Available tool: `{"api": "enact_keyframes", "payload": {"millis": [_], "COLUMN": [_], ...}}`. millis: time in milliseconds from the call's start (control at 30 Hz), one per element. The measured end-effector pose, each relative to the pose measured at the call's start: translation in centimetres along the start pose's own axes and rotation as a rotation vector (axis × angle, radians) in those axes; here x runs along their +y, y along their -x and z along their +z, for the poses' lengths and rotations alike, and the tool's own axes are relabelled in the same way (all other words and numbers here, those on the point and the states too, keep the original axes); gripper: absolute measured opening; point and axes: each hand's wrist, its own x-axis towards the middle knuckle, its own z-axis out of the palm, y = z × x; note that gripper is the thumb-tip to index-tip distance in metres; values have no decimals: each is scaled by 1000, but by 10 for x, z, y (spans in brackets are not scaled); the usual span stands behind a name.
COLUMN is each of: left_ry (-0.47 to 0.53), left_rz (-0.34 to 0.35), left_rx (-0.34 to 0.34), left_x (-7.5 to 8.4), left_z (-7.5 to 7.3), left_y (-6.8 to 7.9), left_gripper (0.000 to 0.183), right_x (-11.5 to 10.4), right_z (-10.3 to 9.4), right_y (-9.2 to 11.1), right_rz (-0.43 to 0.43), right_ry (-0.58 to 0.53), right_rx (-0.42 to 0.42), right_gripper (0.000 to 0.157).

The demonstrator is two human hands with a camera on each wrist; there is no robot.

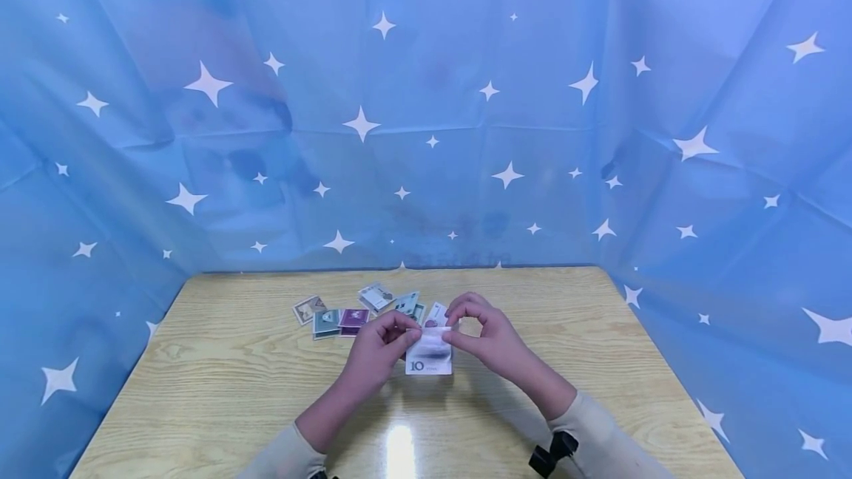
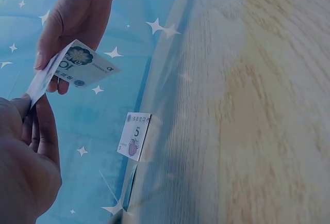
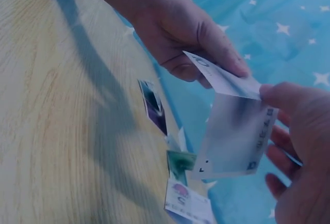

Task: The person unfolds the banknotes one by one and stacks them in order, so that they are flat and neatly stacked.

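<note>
A pale paper banknote (image 1: 429,361) printed with "10" is held up over the table between both hands, bent across a crease. My left hand (image 1: 376,350) pinches its left edge between thumb and fingers. On the opposite edge, the thumb and fingers of my right hand (image 1: 491,337) grip it. The right wrist view shows the creased note (image 3: 237,131) with one panel tilted from the other. Just beyond the hands lies a folded note marked 5 (image 2: 135,136), with a green note (image 1: 407,303) beside it.
Further left on the wooden table (image 1: 220,375) lie more folded notes: a whitish one (image 1: 376,296), a purple one (image 1: 353,317), a teal one (image 1: 326,322) and a brownish one (image 1: 309,309). A blue star-patterned cloth (image 1: 426,94) hangs behind the table's far edge.
</note>
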Motion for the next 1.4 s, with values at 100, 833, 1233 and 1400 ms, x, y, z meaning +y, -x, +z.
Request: {"api": "enact_keyframes", "payload": {"millis": [100, 833, 1233, 1400], "left_ry": [4, -83, -105, -159], "left_rz": [-8, -38, -85, -77], "left_rx": [3, -17, -51, -76], "left_x": [0, 4, -1, -1], "left_z": [0, -13, -28, -35], "left_y": [0, 5, 9, 9], "left_gripper": [6, 7, 14, 19], "right_x": [-2, -2, 0, 3], "right_z": [-1, -4, -11, -11], "right_y": [0, 2, 9, 13], "right_rz": [49, 79, 129, 171], "right_ry": [-25, 0, 2, 23], "right_rx": [-28, -75, -73, -49], "right_gripper": [9, 9, 13, 13]}}
